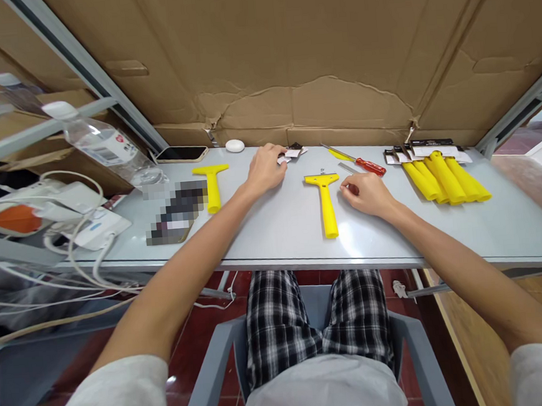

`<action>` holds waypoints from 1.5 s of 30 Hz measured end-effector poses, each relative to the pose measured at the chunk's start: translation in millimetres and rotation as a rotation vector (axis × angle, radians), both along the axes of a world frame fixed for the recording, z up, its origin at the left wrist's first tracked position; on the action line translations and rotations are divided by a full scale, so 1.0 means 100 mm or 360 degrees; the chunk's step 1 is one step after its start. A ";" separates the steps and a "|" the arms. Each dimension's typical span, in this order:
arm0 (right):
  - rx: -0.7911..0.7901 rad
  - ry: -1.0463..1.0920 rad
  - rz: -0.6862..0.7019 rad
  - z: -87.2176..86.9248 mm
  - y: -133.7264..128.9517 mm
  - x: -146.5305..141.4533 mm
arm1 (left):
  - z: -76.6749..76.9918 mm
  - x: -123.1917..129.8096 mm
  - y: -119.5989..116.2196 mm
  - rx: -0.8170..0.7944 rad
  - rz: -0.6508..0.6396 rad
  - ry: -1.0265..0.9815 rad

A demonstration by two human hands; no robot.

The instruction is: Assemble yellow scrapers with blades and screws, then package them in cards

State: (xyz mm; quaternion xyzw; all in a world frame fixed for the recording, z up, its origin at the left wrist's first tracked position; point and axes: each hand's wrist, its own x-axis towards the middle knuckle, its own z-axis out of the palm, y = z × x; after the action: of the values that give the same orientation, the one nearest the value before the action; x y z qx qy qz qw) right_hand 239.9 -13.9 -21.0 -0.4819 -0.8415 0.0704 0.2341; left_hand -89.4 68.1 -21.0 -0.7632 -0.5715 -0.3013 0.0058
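Observation:
My left hand (267,169) reaches to the back of the table. Its fingers are closed at the edge of a small white packet (284,159), beside a black-and-white packet (296,151); the fingertips are partly hidden. A yellow scraper (329,214) with a metal strip across its head lies in front of me, handle toward me. Just right of it rests my right hand (368,194), fingers loosely curled, with nothing visible in them. Behind that hand are a screwdriver with a red handle (370,167), a thin metal strip (347,167) and a yellow pointed piece (340,154).
Several packaged yellow scrapers (447,180) lie at the right. Another yellow scraper (212,192), a white oval case (235,146), a phone (182,153) and a blurred dark object (178,213) lie left. A tilted bottle (107,147) and tangled white cables (83,236) crowd the left end.

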 end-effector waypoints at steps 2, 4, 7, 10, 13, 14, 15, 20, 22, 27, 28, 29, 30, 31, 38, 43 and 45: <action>-0.0014 -0.0002 -0.0007 -0.01 0.01 0.01 | 0.01 -0.04 0.19 -0.0026 0.0074 0.0024; -0.0021 -0.0007 -0.0017 -0.01 0.01 0.01 | 0.01 -0.08 0.34 -0.0129 0.0185 -0.0007; -0.0030 -0.0005 -0.0011 -0.01 0.02 0.02 | -0.02 -0.15 0.49 -0.0308 0.0249 -0.0082; -0.0050 0.0015 0.0021 -0.01 0.03 0.03 | -0.06 -0.23 0.55 -0.0398 0.0265 -0.0176; -0.0063 0.0050 0.0046 -0.01 0.03 0.04 | -0.10 -0.27 0.54 -0.0380 0.0301 -0.0233; -0.0066 0.0063 0.0053 -0.01 0.04 0.05 | -0.10 -0.28 0.54 -0.0367 0.0309 -0.0246; -0.0068 0.0073 0.0059 -0.01 0.04 0.05 | -0.10 -0.28 0.53 -0.0352 0.0315 -0.0258; -0.0068 0.0111 0.0088 -0.01 0.04 0.07 | -0.06 -0.28 0.51 -0.0174 0.0304 -0.0366; -0.0060 0.0140 0.0096 -0.01 0.04 0.07 | -0.01 -0.27 0.46 -0.0057 0.0238 -0.0443; -0.0100 0.0462 0.0110 0.00 0.04 0.05 | 0.16 0.01 0.15 0.0122 -0.0113 -0.0620; -0.0132 0.0586 0.0107 0.02 0.04 0.04 | 0.20 0.11 0.06 0.0145 -0.0158 -0.0655; -0.0178 0.0717 0.0099 0.03 0.04 0.03 | 0.23 0.21 -0.04 0.0149 -0.0209 -0.0681; -0.0233 0.0844 0.0083 0.05 0.03 0.03 | 0.25 0.32 -0.14 0.0151 -0.0254 -0.0696; -0.0300 0.0957 0.0063 0.07 0.03 0.03 | 0.27 0.42 -0.23 0.0149 -0.0300 -0.0688; -0.0609 0.1118 -0.0084 0.13 0.06 0.08 | 0.26 0.71 -0.47 0.0044 -0.0402 -0.0517; -0.0568 0.1003 -0.0098 0.13 0.07 0.11 | 0.28 0.38 -0.25 -0.0362 -0.0768 -0.0635; -0.0632 0.1069 -0.0073 0.16 0.06 0.11 | 0.31 0.22 -0.18 -0.0471 -0.0852 -0.0697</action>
State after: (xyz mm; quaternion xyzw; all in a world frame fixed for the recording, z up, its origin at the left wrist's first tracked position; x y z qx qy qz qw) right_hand 250.6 -7.9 -5.4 -0.4865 -0.6770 0.3805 0.4003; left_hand -67.3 50.5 9.6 -0.7956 -0.3769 -0.3624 -0.3060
